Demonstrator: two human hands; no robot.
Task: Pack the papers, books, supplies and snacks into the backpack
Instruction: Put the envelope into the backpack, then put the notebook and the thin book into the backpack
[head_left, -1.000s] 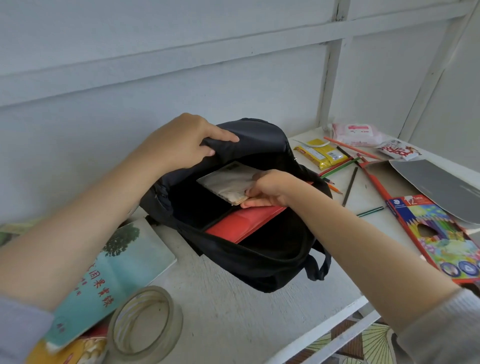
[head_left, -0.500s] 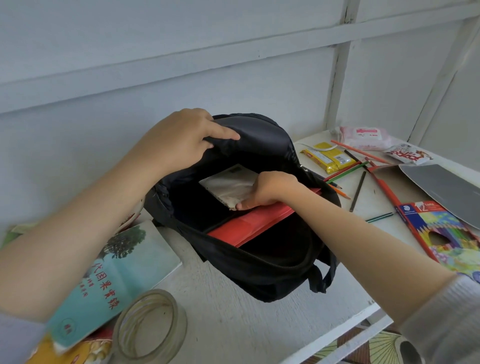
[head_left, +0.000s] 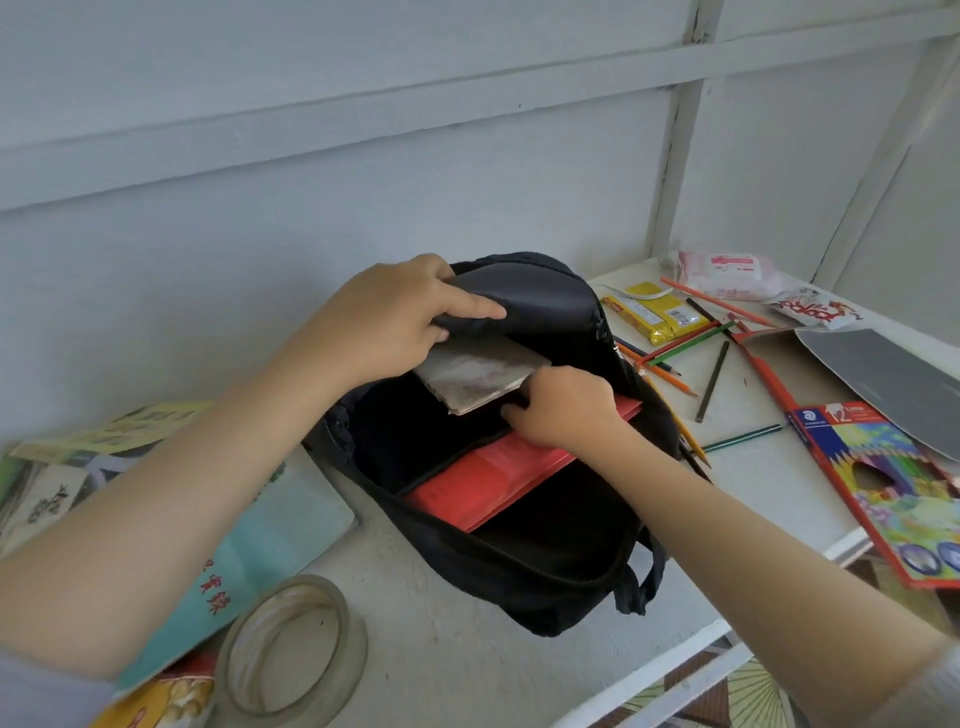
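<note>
A black backpack (head_left: 545, 566) lies open on the white table, its mouth facing up. My left hand (head_left: 384, 322) grips the top flap and holds it back. My right hand (head_left: 563, 402) is inside the opening, fingers closed on the edge of a pale, worn book (head_left: 475, 371) that sits half in the rear pocket. A red folder (head_left: 488, 480) lies slanted in the main compartment just below that hand. Loose coloured pencils (head_left: 691, 358) lie right of the bag.
A teal book (head_left: 270, 545) and other books lie at the left, with a glass jar (head_left: 291, 654) at the near left. At the right are a coloured-pencil box (head_left: 883, 478), a yellow snack pack (head_left: 654, 312), a pink packet (head_left: 727, 270), a red-and-white snack bag (head_left: 810, 309) and a grey sheet (head_left: 893, 379).
My right hand has pushed the pale book further back under the flap. My left hand has shifted a little along the flap. The view has drifted slightly.
</note>
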